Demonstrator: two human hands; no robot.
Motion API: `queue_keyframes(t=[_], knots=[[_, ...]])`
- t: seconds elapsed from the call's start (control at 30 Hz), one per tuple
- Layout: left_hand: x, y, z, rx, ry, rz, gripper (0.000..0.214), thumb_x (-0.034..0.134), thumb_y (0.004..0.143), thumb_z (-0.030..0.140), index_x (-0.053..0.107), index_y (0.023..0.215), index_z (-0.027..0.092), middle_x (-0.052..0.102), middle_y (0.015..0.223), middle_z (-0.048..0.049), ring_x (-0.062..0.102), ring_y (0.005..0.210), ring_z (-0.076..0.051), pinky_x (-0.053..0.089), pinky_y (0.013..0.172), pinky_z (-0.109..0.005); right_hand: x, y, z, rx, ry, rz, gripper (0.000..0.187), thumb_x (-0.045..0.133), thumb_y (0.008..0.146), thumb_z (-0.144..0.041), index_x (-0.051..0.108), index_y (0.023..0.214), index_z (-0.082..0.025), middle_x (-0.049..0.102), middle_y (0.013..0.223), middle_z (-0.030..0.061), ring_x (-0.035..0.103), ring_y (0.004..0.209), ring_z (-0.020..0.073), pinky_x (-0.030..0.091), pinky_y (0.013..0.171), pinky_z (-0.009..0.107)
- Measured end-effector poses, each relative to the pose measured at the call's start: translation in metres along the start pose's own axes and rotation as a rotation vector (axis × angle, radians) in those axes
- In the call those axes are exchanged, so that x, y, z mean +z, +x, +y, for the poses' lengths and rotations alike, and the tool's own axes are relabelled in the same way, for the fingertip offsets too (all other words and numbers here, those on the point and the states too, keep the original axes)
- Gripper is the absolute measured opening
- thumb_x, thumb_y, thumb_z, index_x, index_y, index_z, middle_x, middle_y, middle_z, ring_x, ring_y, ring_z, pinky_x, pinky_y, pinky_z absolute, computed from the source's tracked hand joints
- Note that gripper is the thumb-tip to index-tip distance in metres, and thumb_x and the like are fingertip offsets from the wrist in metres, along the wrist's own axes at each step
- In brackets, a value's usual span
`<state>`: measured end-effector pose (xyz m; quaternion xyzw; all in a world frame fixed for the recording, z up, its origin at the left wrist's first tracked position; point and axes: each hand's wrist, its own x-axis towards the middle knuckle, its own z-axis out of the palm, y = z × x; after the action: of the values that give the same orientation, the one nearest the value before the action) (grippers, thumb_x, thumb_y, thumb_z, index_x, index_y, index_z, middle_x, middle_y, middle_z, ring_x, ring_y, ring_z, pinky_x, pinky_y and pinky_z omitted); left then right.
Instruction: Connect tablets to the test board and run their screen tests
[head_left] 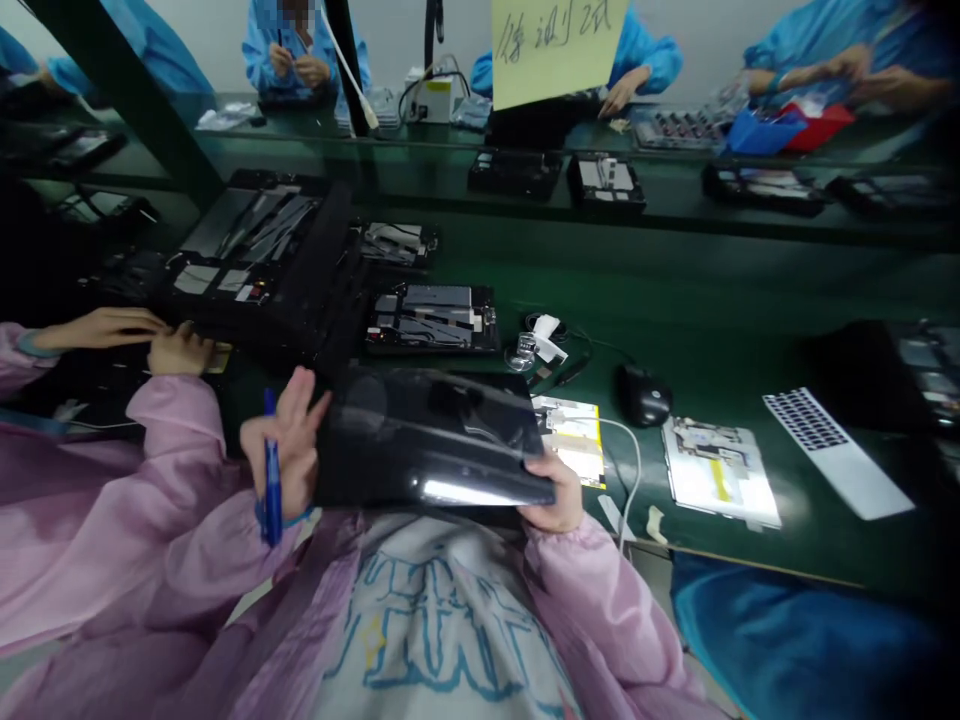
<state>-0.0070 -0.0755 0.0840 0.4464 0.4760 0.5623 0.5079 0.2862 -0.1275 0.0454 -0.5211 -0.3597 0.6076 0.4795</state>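
A glossy black tablet-like panel [442, 440] is held up flat in front of my chest, light streaking across its surface. My right hand [556, 495] grips its lower right corner, thumb on top. By the panel's left edge, my left hand [291, 445] holds a blue pen [271, 470] upright, with some fingers stretched up. Whether that hand touches the panel, I cannot tell. Just beyond the panel lies an opened device [433, 318] with its inner parts showing. To its right is a lit white panel [577, 440] with a yellow edge, partly covered by my right side's panel.
A black mouse [645, 395], a metal-backed screen part [720, 470] and a white strip with a dark grid [836, 450] lie rightward on the green bench. Stacked black trays [255, 260] stand left, near a co-worker's hands [180, 348]. A yellow sign [555, 50] hangs ahead; people in blue sit beyond.
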Motion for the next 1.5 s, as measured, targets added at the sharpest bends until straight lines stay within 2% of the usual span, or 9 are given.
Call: queue_keyframes(t=[0.13,0.23,0.4,0.63,0.77,0.9,1.03,1.23,1.5], knots=[[0.005,0.017,-0.009,-0.208,0.039,0.051,0.040,0.075,0.065,0.029,0.038,0.078,0.022,0.067,0.108,-0.0028,0.062,0.105,-0.023,0.048,0.086,-0.033,0.022,-0.007,0.020,-0.049,0.080,0.018,0.043,0.055,0.071,-0.046,0.061,0.108,-0.024,0.071,0.099,0.0082,0.067,0.091,0.0264,0.053,0.083,0.042],[0.000,0.028,-0.018,-0.218,0.134,-0.020,0.045,0.076,0.061,0.026,0.034,0.076,0.022,0.069,0.105,-0.0040,0.063,0.101,-0.022,0.047,0.089,-0.033,0.025,-0.005,0.031,-0.098,0.134,0.168,0.047,0.060,0.072,-0.046,0.060,0.112,-0.022,0.070,0.104,0.0086,0.066,0.096,0.0236,0.052,0.088,0.040],[-0.004,0.033,-0.034,-0.120,0.330,-0.109,0.042,0.069,0.068,0.036,0.031,0.077,0.022,0.067,0.116,-0.0083,0.063,0.105,-0.023,0.046,0.094,-0.040,-0.004,0.005,0.038,-0.144,0.032,0.430,0.051,0.065,0.072,-0.054,0.063,0.109,-0.019,0.069,0.109,0.0104,0.066,0.094,0.0221,0.054,0.083,0.040],[-0.018,0.033,-0.032,0.030,0.816,-0.098,0.024,0.056,0.074,0.032,0.034,0.079,0.022,0.062,0.120,-0.0148,0.062,0.103,-0.025,0.046,0.093,-0.049,-0.045,0.010,0.024,-0.015,-0.129,0.512,0.055,0.068,0.067,-0.062,0.071,0.094,-0.014,0.073,0.091,0.0115,0.066,0.061,0.0190,0.058,0.062,0.038],[0.033,0.030,-0.003,0.230,1.052,-0.195,0.022,0.056,0.078,0.025,0.035,0.080,0.022,0.056,0.130,-0.0167,0.056,0.116,-0.028,0.041,0.099,-0.049,-0.054,0.015,0.018,0.008,-0.003,0.441,0.051,0.075,0.060,-0.059,0.070,0.084,-0.015,0.069,0.068,0.0031,0.061,0.048,0.0139,0.055,0.051,0.031],[0.134,0.028,-0.007,0.294,0.879,-0.816,0.009,0.048,0.086,0.023,0.039,0.085,0.020,0.064,0.111,-0.0126,0.063,0.097,-0.020,0.048,0.085,-0.035,-0.052,0.020,0.013,-0.038,0.055,0.421,0.044,0.076,0.061,-0.056,0.067,0.078,-0.016,0.063,0.060,-0.0011,0.057,0.045,0.0112,0.050,0.045,0.026],[0.206,0.033,-0.045,0.216,0.960,-1.177,0.010,0.053,0.084,0.024,0.044,0.082,0.019,0.058,0.072,-0.0011,0.055,0.064,-0.015,0.042,0.063,-0.027,-0.057,0.018,0.011,-0.057,0.075,0.429,0.043,0.069,0.069,-0.057,0.067,0.084,-0.017,0.064,0.066,0.0003,0.060,0.051,0.0134,0.053,0.047,0.029],[0.215,0.045,-0.062,0.098,0.788,-1.205,0.023,0.057,0.081,0.031,0.040,0.072,0.019,0.044,0.060,0.0058,0.041,0.055,-0.009,0.031,0.056,-0.023,-0.080,0.009,0.023,-0.033,-0.003,0.409,0.045,0.060,0.076,-0.058,0.066,0.093,-0.017,0.068,0.077,0.0049,0.061,0.054,0.0157,0.053,0.050,0.033],[0.214,0.040,-0.066,-0.319,0.258,-1.356,0.028,0.056,0.084,0.038,0.036,0.077,0.019,0.052,0.067,0.0027,0.055,0.061,-0.011,0.041,0.058,-0.025,-0.085,0.004,0.020,-0.423,-0.904,0.330,0.022,0.046,0.085,-0.022,0.067,0.089,-0.019,0.067,0.087,0.0085,0.059,0.087,0.0233,0.047,0.081,0.042]])
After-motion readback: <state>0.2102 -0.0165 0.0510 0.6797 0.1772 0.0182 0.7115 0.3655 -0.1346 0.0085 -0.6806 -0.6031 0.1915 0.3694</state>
